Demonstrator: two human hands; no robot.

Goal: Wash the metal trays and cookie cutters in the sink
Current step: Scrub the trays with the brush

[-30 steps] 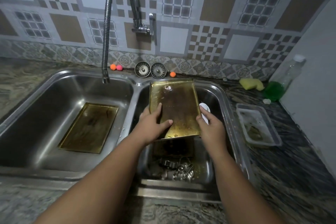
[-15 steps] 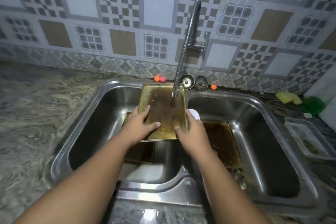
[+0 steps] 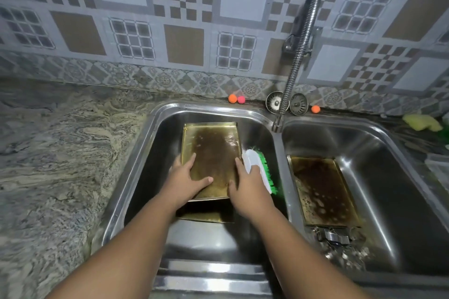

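- The left hand [image 3: 187, 177] grips the near left corner of the top tray [image 3: 213, 153], thumb spread across its stained face and the other fingers going under the edge.
- The right hand [image 3: 245, 189] grips the tray's near right edge, thumb on top. The same hand holds a scrub brush [image 3: 257, 167], whose white back and green bristles stick out past the knuckles. I cannot tell how its fingers share the two.
- Just under both wrists a lower tray [image 3: 206, 213] lies flat on the floor of the left basin [image 3: 150, 153], and the top tray is tilted over it.
- A second ago the hands held this tray over the right basin [image 3: 388, 165]. It has since crossed the divider and dropped low into the left one, so scrubbing looks likely to happen here.
- To the right of the right hand, across the divider, a third tray [image 3: 320, 189] lies flat, with the cookie cutters [image 3: 335, 238] heaped at its near end. All are unwashed by the look of them.
- Beyond the right hand the tap spout [image 3: 289, 85] ends over the divider, off to the side of the top tray. No water is visible, so rinsing probably needs the spout swung left.
- Farthest off, two strainers [image 3: 275, 102] stand on the back ledge.
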